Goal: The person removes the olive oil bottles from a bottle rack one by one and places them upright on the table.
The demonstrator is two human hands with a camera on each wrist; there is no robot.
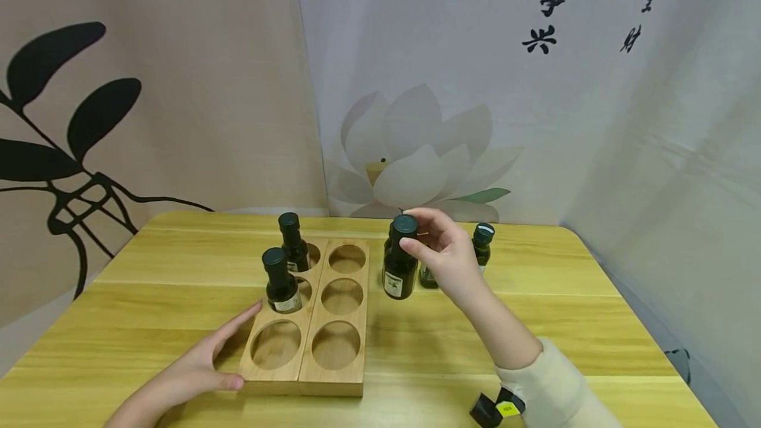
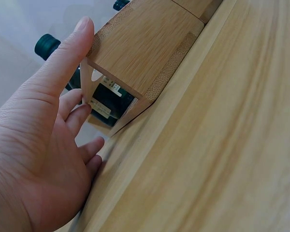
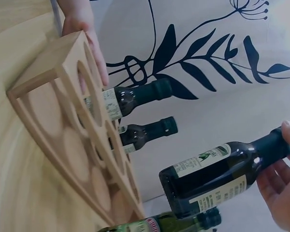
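My right hand [image 1: 447, 253] pinches a dark glass bottle [image 3: 210, 174] by its capped neck, beyond the right side of a wooden bottle rack [image 1: 333, 375]. The bottle has a pale label and stands nearly upright in the head view. My left hand [image 1: 196, 368] rests at the rack's near left corner, thumb at the front and fingers extended along the left side. Two similar dark bottles stand in the rack's left row, one in the middle hole [image 1: 283, 289] and one in the far hole [image 1: 292, 243]. The near left hole and the right row hold no bottles.
Behind my right hand stand more bottles, among them a green glass bottle [image 1: 428, 277] and a dark-capped one [image 1: 483, 243]. A wooden table [image 1: 178, 263] lies under everything. A printed curtain [image 1: 416, 51] hangs beyond its back edge.
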